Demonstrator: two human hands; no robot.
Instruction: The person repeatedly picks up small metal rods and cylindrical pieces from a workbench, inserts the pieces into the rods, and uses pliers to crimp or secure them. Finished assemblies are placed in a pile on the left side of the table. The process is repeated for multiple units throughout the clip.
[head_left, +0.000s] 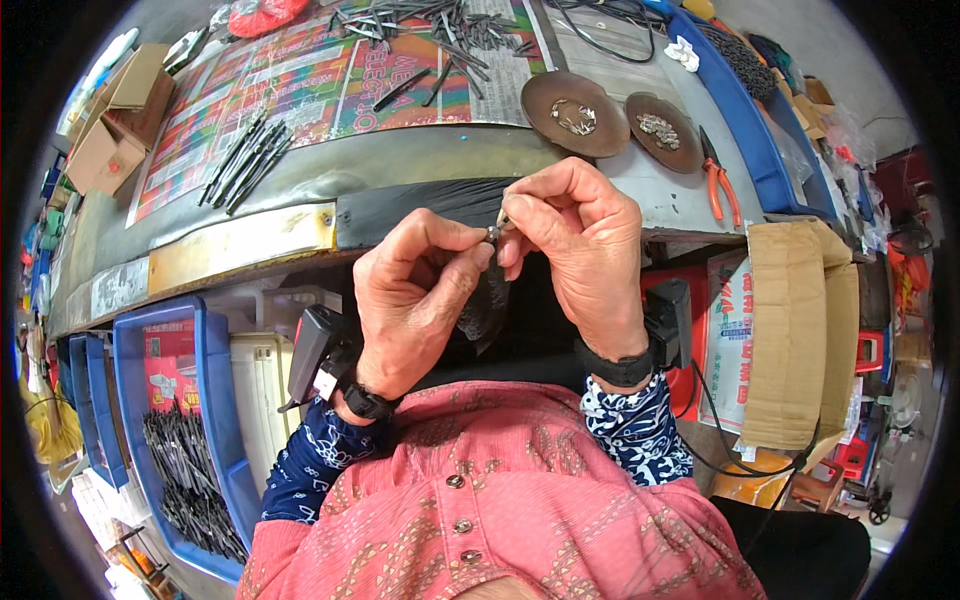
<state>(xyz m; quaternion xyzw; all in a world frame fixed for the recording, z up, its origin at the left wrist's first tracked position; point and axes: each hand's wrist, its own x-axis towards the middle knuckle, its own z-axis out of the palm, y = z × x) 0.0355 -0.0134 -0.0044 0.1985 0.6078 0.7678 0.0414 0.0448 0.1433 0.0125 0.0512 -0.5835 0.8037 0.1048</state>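
Observation:
My left hand (415, 300) is closed in a pinch, thumb against forefinger, on a small shiny metal piece (492, 234) just off the table's front edge. Close beside it, the fingertips of my right hand (585, 245) are pinched together; what they hold is too small and covered to name. A dark, pointed, patterned shape (486, 305) shows below the fingers, and whether it joins the metal piece I cannot tell. Beyond my right hand, a brown round dish (548, 92) holds small metal bits, and a smaller brown dish (682, 150) carries a pile of similar ones.
Orange-handled pliers (716, 185) lie right of the dishes. Thin black strips (245, 165) lie at the left, with more heaped at the back. A blue tray (215, 350) of black strips stands lower left. An open cardboard box (790, 330) stands on the right.

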